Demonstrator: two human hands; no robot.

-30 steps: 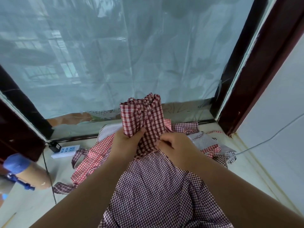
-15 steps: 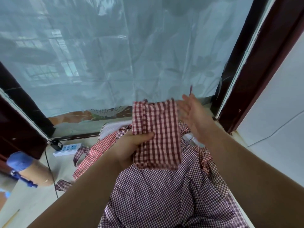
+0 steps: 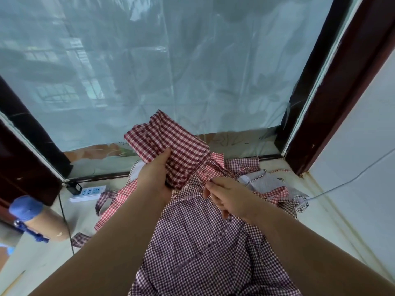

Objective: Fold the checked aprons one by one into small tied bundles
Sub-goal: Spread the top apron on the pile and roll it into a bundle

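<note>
My left hand (image 3: 155, 178) grips a folded red-and-white checked apron (image 3: 171, 148), held up and tilted to the left above the pile. A strap (image 3: 210, 169) of that apron runs from the bundle's lower right corner down to my right hand (image 3: 227, 196), whose curled fingers pinch it. Under both hands lies a dark purple checked apron (image 3: 192, 242) spread over my lap. More red checked aprons (image 3: 116, 199) and a grey checked one (image 3: 267, 180) lie on the floor beyond.
A white power strip (image 3: 87, 192) with a black plug lies at the left by the window sill. A cardboard tube with a blue end (image 3: 36, 218) lies at the far left. A grey cable (image 3: 342, 182) runs along the right wall. Plastic sheeting covers the window.
My right hand came down from beside the bundle's top and now pinches the strap below it. My left hand tilted the folded apron over to the left.
</note>
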